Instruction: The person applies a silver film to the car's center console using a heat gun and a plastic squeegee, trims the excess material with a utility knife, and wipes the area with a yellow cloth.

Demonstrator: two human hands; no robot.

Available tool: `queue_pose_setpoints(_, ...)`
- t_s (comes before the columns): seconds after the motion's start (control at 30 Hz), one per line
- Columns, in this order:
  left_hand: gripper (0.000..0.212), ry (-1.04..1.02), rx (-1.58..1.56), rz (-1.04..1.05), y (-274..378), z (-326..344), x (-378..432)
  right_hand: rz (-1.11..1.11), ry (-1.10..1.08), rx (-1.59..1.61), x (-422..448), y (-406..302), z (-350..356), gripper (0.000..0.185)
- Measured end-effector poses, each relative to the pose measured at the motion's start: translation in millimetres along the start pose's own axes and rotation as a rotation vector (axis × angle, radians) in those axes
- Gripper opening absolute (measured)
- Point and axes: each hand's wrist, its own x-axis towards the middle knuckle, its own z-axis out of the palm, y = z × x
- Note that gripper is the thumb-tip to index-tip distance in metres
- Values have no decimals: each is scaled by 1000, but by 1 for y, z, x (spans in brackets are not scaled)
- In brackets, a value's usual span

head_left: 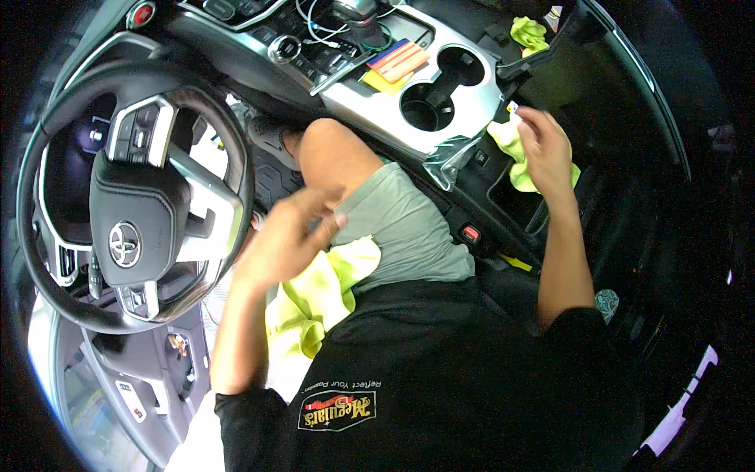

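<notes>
My right hand [545,147] grips a crumpled yellow-green cloth [506,138] at the rear of the centre console, beside an open storage bin [513,203]. A small white tag pokes out near the fingertips. Over my lap, my left hand [289,236] is slightly blurred, its thumb and fingers apart and nothing visible between them. Just beneath it, a second yellow-green cloth [321,295] lies bunched on my thigh, against the grey-green shorts [407,224].
The Toyota steering wheel [124,245] stands close on the left. Ahead are the cup holders [427,106], the gear lever [357,17], white cables [315,29], and orange and yellow flat pieces [401,62]. Another yellow-green cloth [529,35] lies at upper right. A red seatbelt buckle [470,233] sits beside the seat.
</notes>
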Motion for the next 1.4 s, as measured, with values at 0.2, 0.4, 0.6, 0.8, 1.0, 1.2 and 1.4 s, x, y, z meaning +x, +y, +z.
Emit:
queue_pose_setpoints(0.2,41,82,-116,40,-11,35,-10,-745,-189,-211,120,-92,153,27)
queue_pose_setpoints(0.4,37,147,-65,86,-12,61,10,-856,-521,-741,149,-113,234,28)
queue_pose_setpoints(0.6,42,171,189,170,-14,97,60,-923,-354,-483,143,-122,188,25)
queue_pose_setpoints(0.8,55,101,418,187,-11,116,102,-249,-398,40,90,-58,61,35)
queue_pose_setpoints(1.0,64,65,430,209,-7,141,111,242,-297,187,21,-14,16,31)
queue_pose_setpoints(1.2,55,117,628,214,-10,151,112,194,-631,238,36,-20,-4,34)
queue_pose_setpoints(1.4,46,221,676,251,-13,161,108,-210,-887,-271,66,-34,4,33)
